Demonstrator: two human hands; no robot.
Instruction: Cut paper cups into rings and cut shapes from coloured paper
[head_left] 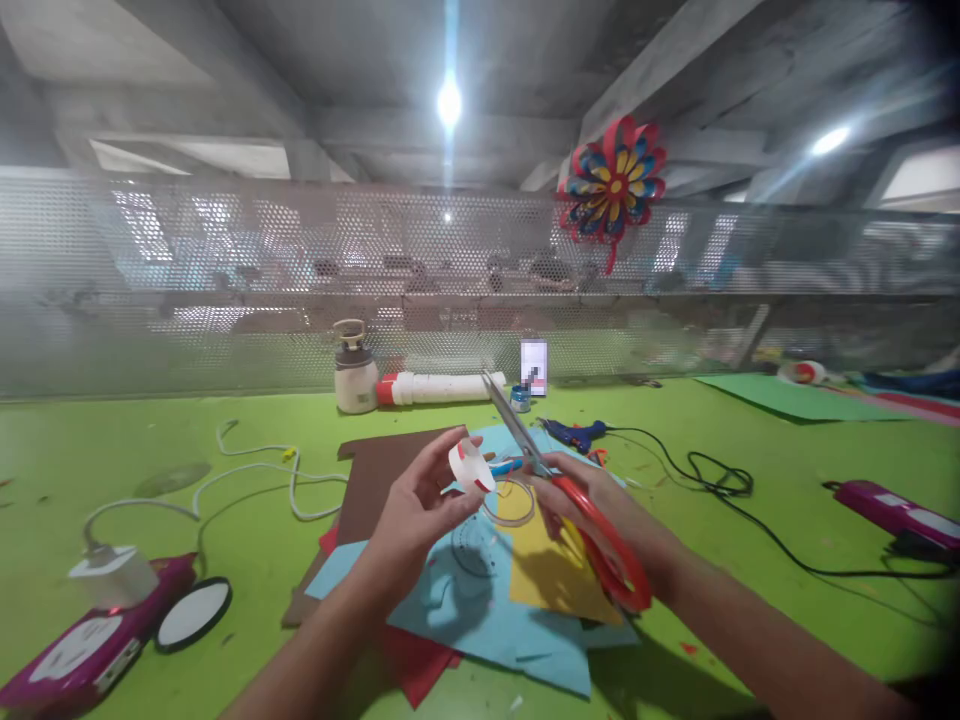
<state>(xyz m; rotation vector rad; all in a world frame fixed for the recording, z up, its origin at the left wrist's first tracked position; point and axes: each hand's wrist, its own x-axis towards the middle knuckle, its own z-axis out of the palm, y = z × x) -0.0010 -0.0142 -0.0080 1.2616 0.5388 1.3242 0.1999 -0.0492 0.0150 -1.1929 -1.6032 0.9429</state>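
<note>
My left hand pinches a small round white paper piece with red marks, held above a stack of coloured paper sheets. My right hand grips red-handled scissors, whose metal blades point up and to the left, their tip past the white piece. A yellow sheet and light blue sheets lie under both hands. A brown sheet lies at the stack's left.
On the green table lie a blue glue gun with a black cable, a white cable, a white tube with a red cap, a white bottle, and magenta devices at left and right. A paper pinwheel hangs on the mesh wall.
</note>
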